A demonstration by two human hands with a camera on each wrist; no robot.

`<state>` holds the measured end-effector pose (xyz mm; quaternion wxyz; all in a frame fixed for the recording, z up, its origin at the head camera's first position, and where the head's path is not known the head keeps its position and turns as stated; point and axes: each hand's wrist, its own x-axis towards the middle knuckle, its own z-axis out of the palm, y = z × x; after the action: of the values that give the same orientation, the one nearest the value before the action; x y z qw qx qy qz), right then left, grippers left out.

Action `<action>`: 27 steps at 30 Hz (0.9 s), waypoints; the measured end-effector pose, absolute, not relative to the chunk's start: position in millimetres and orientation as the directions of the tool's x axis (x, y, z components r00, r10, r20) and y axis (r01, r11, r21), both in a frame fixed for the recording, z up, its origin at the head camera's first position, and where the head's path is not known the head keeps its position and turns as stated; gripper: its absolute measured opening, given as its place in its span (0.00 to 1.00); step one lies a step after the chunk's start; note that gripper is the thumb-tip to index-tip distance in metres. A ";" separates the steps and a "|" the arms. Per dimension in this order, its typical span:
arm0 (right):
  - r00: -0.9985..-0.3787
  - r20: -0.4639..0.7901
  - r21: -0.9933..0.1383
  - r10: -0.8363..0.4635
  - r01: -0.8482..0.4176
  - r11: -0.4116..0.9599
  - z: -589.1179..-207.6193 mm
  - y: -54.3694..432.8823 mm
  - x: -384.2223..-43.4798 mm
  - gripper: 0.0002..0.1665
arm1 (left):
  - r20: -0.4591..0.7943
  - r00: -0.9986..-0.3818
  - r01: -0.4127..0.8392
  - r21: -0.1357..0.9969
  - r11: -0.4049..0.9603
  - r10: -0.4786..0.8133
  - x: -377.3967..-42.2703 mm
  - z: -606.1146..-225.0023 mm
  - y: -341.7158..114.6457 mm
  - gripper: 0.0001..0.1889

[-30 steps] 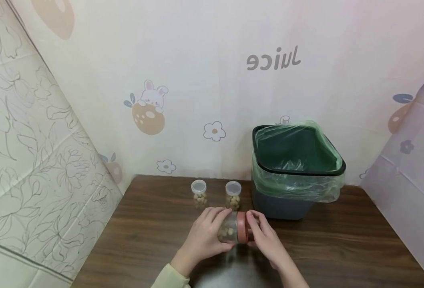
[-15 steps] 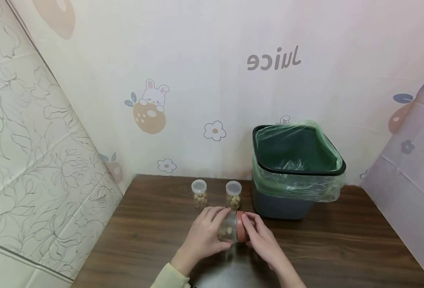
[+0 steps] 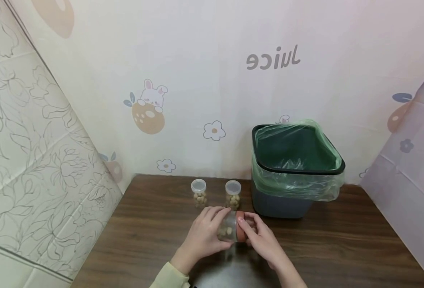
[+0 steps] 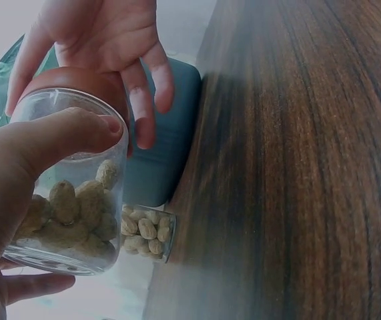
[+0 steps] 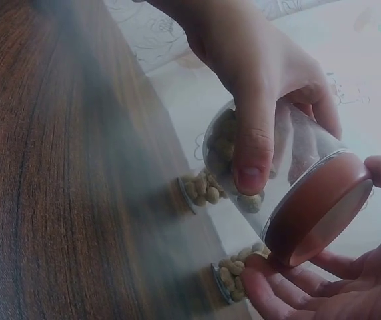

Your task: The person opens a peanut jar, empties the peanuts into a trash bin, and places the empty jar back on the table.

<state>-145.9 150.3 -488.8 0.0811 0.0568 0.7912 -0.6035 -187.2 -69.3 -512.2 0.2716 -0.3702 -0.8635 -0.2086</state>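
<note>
Left hand (image 3: 203, 234) grips the big jar (image 3: 230, 232) round its body; right hand (image 3: 265, 242) pinches the lid (image 3: 240, 234) by its rim. We've got the jar on its side over the table (image 3: 154, 228), near the small jars (image 3: 199, 196) (image 3: 233, 196). Risks, our read: fingertip-only grip slips on the rim; lid off while tipped, peanuts (image 4: 63, 203) spill. Count: one big jar, one lid on it, two small jars, one bin (image 3: 280, 206), one green liner (image 3: 305, 188). Peanuts overlap, can't count.

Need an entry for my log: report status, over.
Left hand grips clear cylindrical peanut jar, held sideways. Right hand pinches its round terracotta lid, lid on. Nothing visibly blocking; two small clear peanut jars stand just beyond.
</note>
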 end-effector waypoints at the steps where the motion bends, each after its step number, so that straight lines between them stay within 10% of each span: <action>1: -0.981 -0.194 -0.947 -0.008 0.185 0.263 -488.5 150.6 -145.8 0.43 | 0.620 -0.582 0.751 0.160 0.640 0.527 -187.2 -511.8 -69.2 0.53; 27: -0.991 -0.092 -0.966 -0.100 0.064 0.250 -493.1 163.3 -148.6 0.36 | 0.581 -0.619 0.745 0.222 0.629 0.529 -184.2 -506.3 -71.1 0.53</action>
<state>-148.6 163.3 -493.1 0.0669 -0.0113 0.7878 -0.6121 -184.2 -71.1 -506.3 0.2379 -0.3659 -0.8705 -0.2276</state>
